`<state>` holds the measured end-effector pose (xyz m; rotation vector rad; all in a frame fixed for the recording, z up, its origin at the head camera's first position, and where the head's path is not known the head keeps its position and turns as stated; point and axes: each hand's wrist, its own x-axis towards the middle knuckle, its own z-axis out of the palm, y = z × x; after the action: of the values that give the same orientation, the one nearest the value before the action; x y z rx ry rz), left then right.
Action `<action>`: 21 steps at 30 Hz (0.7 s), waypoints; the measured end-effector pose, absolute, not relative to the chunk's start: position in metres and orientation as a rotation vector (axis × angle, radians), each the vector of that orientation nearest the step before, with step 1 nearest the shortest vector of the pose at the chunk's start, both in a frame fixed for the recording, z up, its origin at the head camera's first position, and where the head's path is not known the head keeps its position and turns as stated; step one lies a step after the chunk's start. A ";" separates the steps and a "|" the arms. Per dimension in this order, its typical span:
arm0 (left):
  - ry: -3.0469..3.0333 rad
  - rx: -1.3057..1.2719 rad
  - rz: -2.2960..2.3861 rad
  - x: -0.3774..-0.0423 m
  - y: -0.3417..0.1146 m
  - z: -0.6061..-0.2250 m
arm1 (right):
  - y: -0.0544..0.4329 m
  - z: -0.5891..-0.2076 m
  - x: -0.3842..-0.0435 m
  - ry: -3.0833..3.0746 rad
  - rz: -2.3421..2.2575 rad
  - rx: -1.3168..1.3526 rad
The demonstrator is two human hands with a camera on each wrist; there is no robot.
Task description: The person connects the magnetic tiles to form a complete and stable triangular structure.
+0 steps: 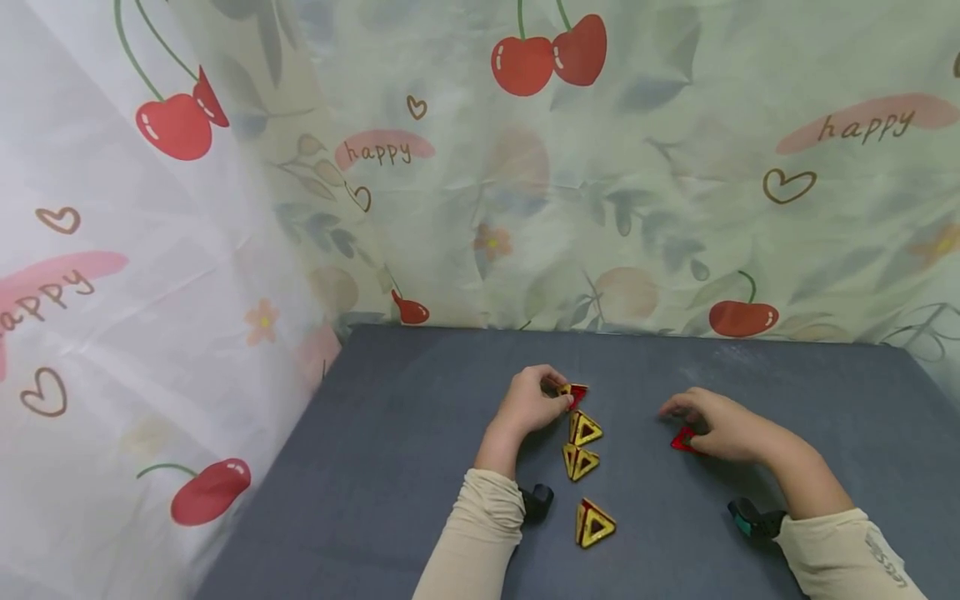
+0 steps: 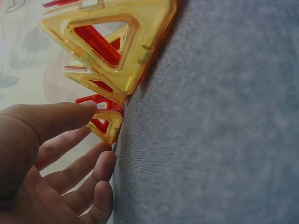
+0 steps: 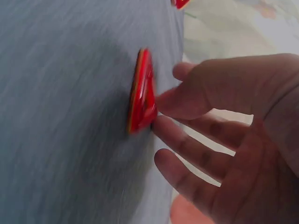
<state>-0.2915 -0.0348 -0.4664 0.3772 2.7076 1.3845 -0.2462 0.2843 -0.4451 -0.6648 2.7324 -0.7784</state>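
My left hand (image 1: 528, 406) pinches a small red-and-yellow triangular magnetic-tile piece (image 1: 577, 392) at the far end of a row. In the left wrist view, the thumb lies over that piece and the other fingers reach behind it. Nearer stand two yellow-and-red tile pyramids (image 1: 586, 428) (image 1: 581, 462), close together, and another pyramid (image 1: 596, 525) sits apart, closest to me. My right hand (image 1: 726, 427) pinches a red triangular magnetic tile (image 1: 682, 440) at one corner. The right wrist view shows this tile (image 3: 142, 95) tilted, its edge seen beside the thumb.
A dark grey cloth covers the table (image 1: 420, 500). Behind it and to the left hang curtains (image 1: 450, 192) printed with cherries. Part of another red piece (image 3: 179, 3) shows at the top of the right wrist view.
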 end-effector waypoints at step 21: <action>2.759 0.301 1.334 -0.291 -0.042 -0.465 | 0.274 -0.457 -0.249 2.893 -0.717 -0.699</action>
<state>-0.2906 -0.0423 -0.4649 0.3011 2.7594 1.3344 -0.2489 0.2741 -0.4569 -0.6993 2.8933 -0.7166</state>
